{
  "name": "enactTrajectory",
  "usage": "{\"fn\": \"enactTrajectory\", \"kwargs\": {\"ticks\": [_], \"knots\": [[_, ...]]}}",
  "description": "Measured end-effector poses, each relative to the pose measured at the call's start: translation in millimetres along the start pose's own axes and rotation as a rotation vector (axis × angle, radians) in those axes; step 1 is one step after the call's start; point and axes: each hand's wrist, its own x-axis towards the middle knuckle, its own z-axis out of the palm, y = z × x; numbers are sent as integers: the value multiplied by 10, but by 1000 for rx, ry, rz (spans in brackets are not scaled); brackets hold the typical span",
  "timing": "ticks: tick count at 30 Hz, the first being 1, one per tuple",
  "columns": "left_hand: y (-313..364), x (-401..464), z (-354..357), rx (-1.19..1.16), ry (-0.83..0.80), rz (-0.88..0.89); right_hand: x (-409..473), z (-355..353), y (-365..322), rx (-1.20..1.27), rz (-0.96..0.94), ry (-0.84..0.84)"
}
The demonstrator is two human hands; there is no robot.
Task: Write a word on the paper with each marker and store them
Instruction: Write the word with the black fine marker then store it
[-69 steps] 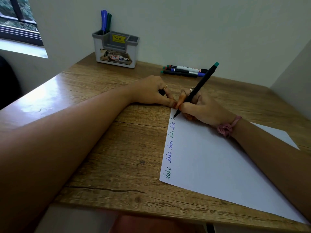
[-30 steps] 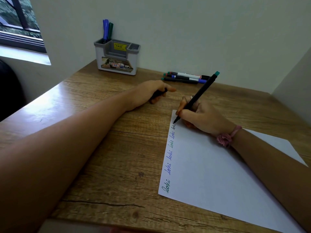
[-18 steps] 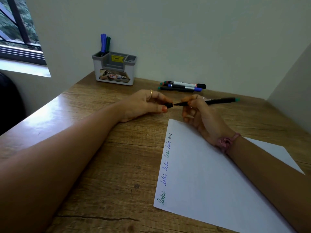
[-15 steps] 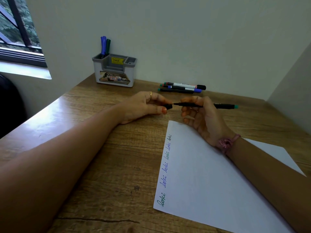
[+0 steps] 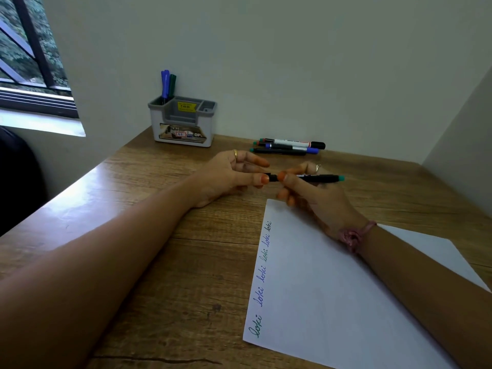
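A black marker with a green end (image 5: 316, 178) lies level above the desk, held in my right hand (image 5: 311, 198). My left hand (image 5: 234, 174) pinches its black cap (image 5: 273, 178) against the marker's writing end, thumb and fingers touching my right fingers. The white paper (image 5: 346, 302) lies below my right hand with the word "loki" written several times along its left edge in green and blue. A grey pen holder (image 5: 183, 123) at the back holds a blue and a green marker (image 5: 167, 85).
Three markers (image 5: 288, 147) lie side by side on the wooden desk (image 5: 159, 262) near the back wall, right of the holder. A wall closes the right side. A window is at the upper left.
My right hand lifted the marker off the paper and turned it level. My left hand brought the cap to its tip; now the cap sits against the marker's end.
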Motion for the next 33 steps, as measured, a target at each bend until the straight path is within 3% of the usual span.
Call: {"fn": "enactTrajectory", "kwargs": {"ticks": [3, 7, 10, 14, 25, 29, 33], "knots": [[22, 18, 79, -308, 107, -8, 19, -33, 9, 72, -36, 78], [23, 35, 207, -749, 269, 16, 58, -57, 11, 261, -15, -70], [-16, 42, 336, -906, 382, 6, 78, -28, 44, 139, -51, -34], [-52, 37, 453, -910, 460, -20, 83, -5, 87, 79, -57, 23], [-7, 27, 503, -956, 433, 0, 114, -16, 96, -1, -76, -13], [148, -13, 506, -800, 342, 44, 82, 18, 62, 12, -65, -25], [431, 64, 126, -574, 514, 253, 76, 13, 50, 58, -1, -71]]}}
